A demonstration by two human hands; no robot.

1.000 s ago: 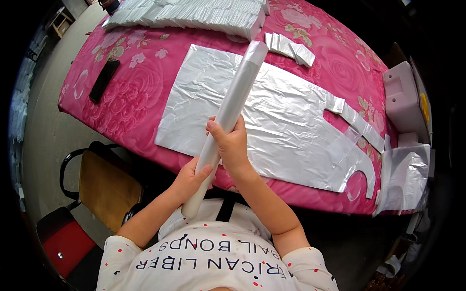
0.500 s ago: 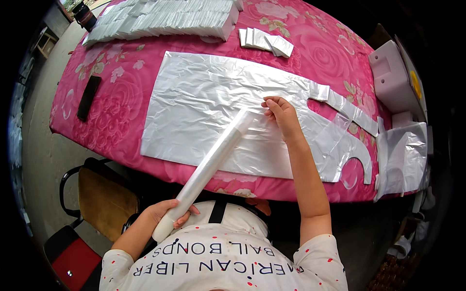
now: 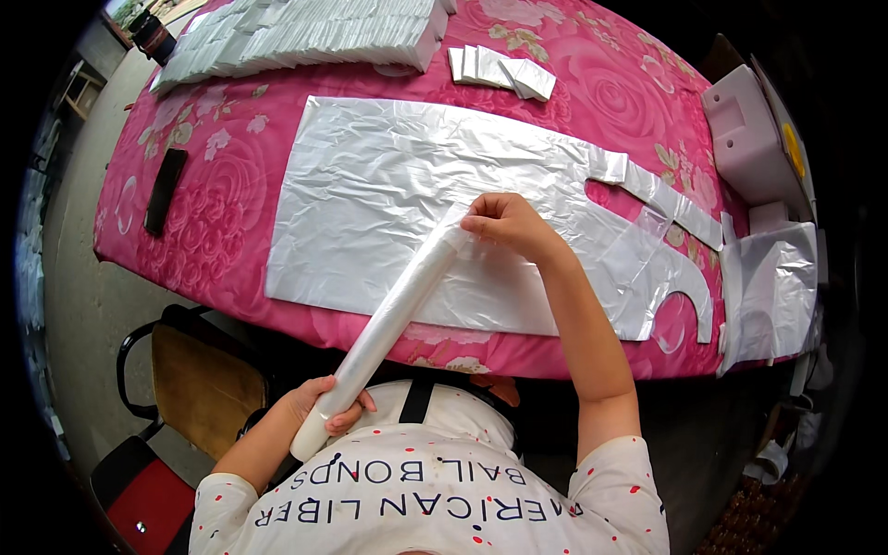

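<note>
A long, narrow strip of folded clear-white plastic film [image 3: 393, 310] slants from my lap up over the table. My left hand [image 3: 330, 407] is wrapped round its lower end, close to my body. At the upper end, my right hand [image 3: 507, 225] pinches the film between thumb and fingers. Beneath that hand, shiny plastic sheeting [image 3: 370, 176] lies flat and slightly wrinkled on the table. Its right side has curved cut-outs and strap-like ends.
A pink flowered cloth [image 3: 208, 208] covers the table. Rows of folded white packets [image 3: 305, 37] and a smaller group of packets [image 3: 504, 72] lie at the back. A dark flat object [image 3: 166, 191] lies left. A white box [image 3: 754, 139] and draped plastic [image 3: 768, 291] are right. Chairs [image 3: 199, 370] stand lower left.
My right hand has moved left and slightly down to the upper end of the plastic strip, and its fingers have closed there. My left hand keeps its hold on the lower end.
</note>
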